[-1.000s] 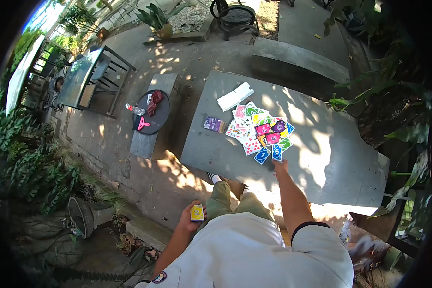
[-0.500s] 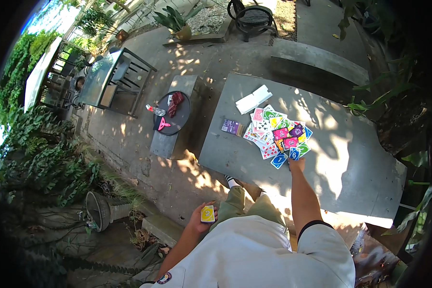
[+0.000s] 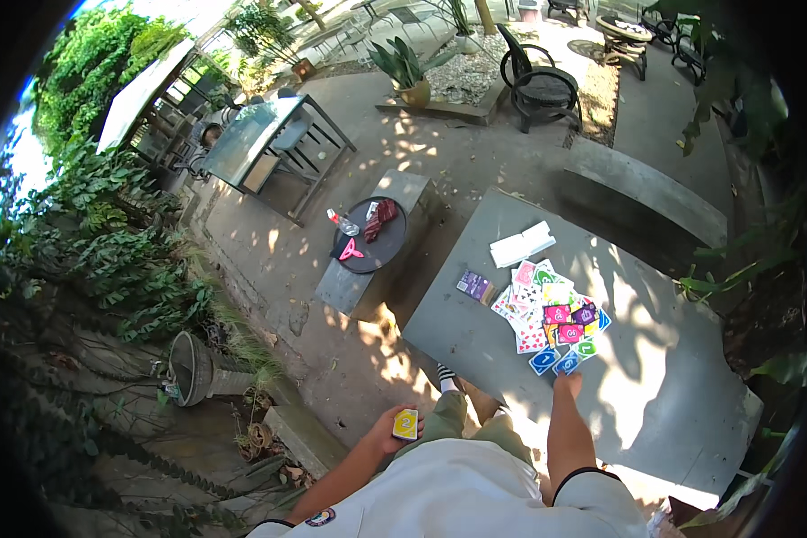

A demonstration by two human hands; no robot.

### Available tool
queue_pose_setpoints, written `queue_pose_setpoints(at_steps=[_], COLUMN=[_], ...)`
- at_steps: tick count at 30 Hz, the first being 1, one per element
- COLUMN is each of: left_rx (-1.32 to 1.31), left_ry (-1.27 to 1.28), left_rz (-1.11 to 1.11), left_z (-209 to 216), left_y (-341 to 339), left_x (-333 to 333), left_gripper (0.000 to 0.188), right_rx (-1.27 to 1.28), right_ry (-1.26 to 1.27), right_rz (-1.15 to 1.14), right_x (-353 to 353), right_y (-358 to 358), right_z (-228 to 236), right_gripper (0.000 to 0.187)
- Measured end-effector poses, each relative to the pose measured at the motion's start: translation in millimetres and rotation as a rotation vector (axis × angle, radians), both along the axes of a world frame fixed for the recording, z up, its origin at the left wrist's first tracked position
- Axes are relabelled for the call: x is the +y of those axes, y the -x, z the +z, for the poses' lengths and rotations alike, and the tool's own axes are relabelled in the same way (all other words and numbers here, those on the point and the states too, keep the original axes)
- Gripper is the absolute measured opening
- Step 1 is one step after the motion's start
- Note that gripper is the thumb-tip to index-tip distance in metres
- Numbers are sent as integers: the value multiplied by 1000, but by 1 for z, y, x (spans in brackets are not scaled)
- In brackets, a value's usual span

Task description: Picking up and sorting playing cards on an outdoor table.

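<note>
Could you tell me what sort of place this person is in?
Most likely a garden patio or outdoor seating area: a stone table spread with playing cards stands on paving, with potted plants, metal chairs and thick greenery all around.

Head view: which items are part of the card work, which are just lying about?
In hand:
left hand holding yellow card
right hand at spread of coloured cards
grey table

Lying about:
white box
purple card box
round tray
</note>
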State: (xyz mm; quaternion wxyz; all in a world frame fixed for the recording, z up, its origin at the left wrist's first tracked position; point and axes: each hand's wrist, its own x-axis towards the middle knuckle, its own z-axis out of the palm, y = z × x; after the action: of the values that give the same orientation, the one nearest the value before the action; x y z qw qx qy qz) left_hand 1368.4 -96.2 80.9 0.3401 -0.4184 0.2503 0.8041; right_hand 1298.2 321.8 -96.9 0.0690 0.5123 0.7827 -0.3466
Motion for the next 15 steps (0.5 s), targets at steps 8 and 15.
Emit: queue_pose_setpoints(at_steps=[8,15], left_rx=[3,62], left_ry=[278,169], left_rz=[-37,-175], left_z=[-39,-19], left_y=[8,30], left_x=[22,63], left_gripper=[27,21], right_rx=[168,186], right_ry=[861,1244], right_rz=[-471,492], right_x=[-61,-138], right_y=[-41,-37], right_z=[2,121], right_gripper=[23,45])
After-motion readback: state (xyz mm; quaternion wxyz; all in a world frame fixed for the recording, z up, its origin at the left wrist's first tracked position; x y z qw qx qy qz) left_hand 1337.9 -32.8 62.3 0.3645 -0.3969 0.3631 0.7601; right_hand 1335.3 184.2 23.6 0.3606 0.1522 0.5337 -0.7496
